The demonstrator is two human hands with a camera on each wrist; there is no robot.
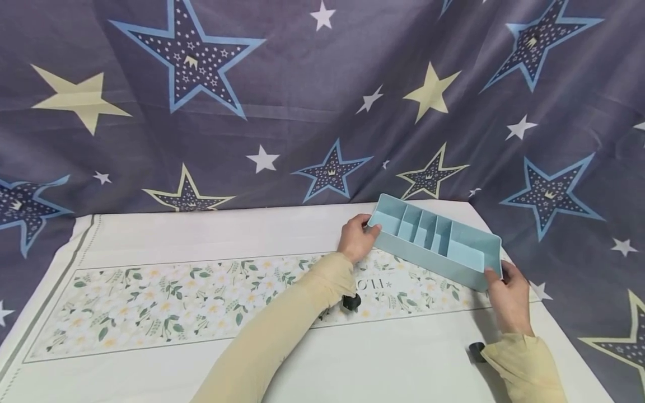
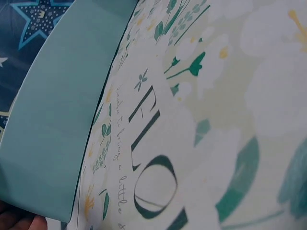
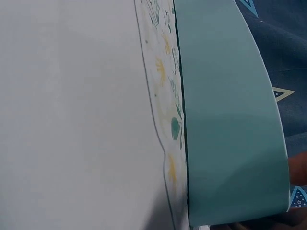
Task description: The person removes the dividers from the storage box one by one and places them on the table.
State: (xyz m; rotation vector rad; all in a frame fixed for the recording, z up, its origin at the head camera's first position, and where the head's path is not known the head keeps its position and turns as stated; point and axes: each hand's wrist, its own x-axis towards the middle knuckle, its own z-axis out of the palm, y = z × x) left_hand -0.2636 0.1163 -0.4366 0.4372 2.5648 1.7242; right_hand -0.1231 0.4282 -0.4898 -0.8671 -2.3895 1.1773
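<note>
Left hand (image 1: 358, 239) and right hand (image 1: 510, 295) each grip 1 end of the 5-compartment organizer tray (image 1: 424, 258) between them; probably light, stiff, slickish plastic, so both ends make decent handholds.

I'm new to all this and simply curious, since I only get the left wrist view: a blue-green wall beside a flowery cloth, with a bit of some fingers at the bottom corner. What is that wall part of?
Observer: The head view shows it is one side of a long, open-topped box.
Visitor: Oh! Is anything inside?
Observer: I see nothing in its five compartments.
Visitor: And does anybody have hold of the other end?
Observer: Yes, the person's right fingers grip it there.
</note>
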